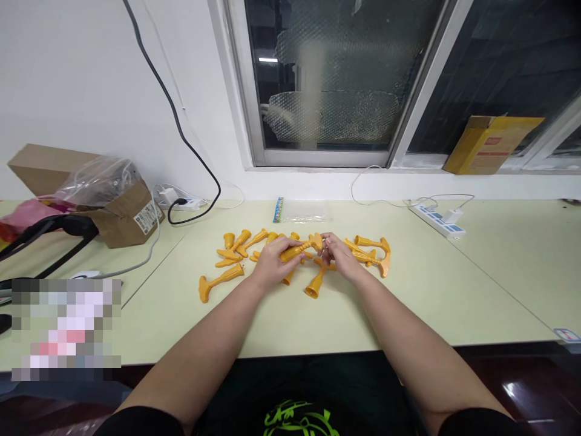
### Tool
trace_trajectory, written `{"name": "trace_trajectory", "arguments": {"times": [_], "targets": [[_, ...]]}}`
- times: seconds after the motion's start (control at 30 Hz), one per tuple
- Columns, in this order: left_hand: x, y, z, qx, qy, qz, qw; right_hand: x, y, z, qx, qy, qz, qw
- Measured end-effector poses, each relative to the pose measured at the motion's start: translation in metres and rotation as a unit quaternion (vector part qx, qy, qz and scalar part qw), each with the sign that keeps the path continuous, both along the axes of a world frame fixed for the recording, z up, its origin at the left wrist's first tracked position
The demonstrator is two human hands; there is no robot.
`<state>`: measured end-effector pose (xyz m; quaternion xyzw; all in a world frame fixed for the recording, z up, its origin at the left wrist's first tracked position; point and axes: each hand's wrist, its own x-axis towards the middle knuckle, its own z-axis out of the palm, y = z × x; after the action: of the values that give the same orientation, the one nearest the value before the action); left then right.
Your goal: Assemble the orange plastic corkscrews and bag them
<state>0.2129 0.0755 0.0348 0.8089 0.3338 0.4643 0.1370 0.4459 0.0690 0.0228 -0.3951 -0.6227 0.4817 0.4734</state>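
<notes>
Two hands work together — the left hand (271,264) with fingers closed around the slim stem of a yellow plastic piece (294,251), the right hand (339,255) with fingers at its flared end, grip unclear — above matching pieces (221,282) on the counter (399,303); it looks light and stiff, easiest held by the stem.

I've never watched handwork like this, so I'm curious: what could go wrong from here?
The flared orange plastic piece gripped in the left hand could slip and drop onto the others, as the right hand seems only to sit near its wide end. The bell-ended orange piece and its loose neighbours lie right beneath the hands and could get knocked out of place.
</notes>
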Motion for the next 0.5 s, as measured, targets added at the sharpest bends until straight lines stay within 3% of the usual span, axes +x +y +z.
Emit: {"name": "trace_trajectory", "arguments": {"times": [0.1,0.23,0.5], "targets": [[0.000,-0.002,0.001,-0.035,-0.001,0.012,0.999,0.003,0.001,0.002,0.061,-0.024,-0.043,0.997],[0.000,-0.002,0.002,-0.058,0.028,-0.025,0.998,0.005,-0.003,0.011,0.154,-0.086,-0.051,0.983],[0.000,0.001,0.000,-0.037,0.026,-0.047,0.998,0.001,-0.003,0.005,0.045,-0.092,-0.040,0.994]]}}
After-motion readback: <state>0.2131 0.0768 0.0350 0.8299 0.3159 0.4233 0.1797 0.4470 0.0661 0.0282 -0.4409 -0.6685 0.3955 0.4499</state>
